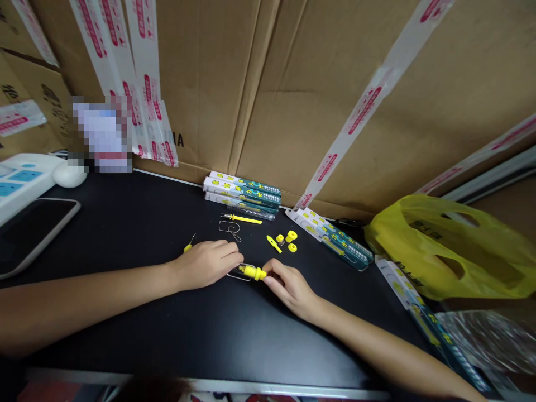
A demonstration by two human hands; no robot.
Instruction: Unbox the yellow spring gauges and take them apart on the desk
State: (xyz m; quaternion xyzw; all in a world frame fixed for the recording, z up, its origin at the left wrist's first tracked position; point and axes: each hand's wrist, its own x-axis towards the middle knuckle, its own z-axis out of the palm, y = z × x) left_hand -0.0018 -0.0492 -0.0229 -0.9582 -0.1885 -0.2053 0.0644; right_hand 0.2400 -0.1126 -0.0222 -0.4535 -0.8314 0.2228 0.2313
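Observation:
My left hand [213,261] is closed, its fingers pinched at the bent metal wire end of a partly assembled spring scale [252,272]. The piece has a yellow plastic body and a wire frame beside it. At its other, yellow end my right hand [293,287] closes thumb and forefinger on the tip. The scale lies level between the hands, low over the black table [201,329]. A small yellow part with a wire hook [189,244] shows behind my left hand. What the left fingertips cover is hidden.
Beyond the hands lie a yellow rod [243,219], bent wire [230,228] and several small yellow parts [291,237]. Printed boxes [243,192] line the cardboard wall [209,84]. A yellow bag [444,251] is at right; a phone [37,234] and power strip [20,178] at left.

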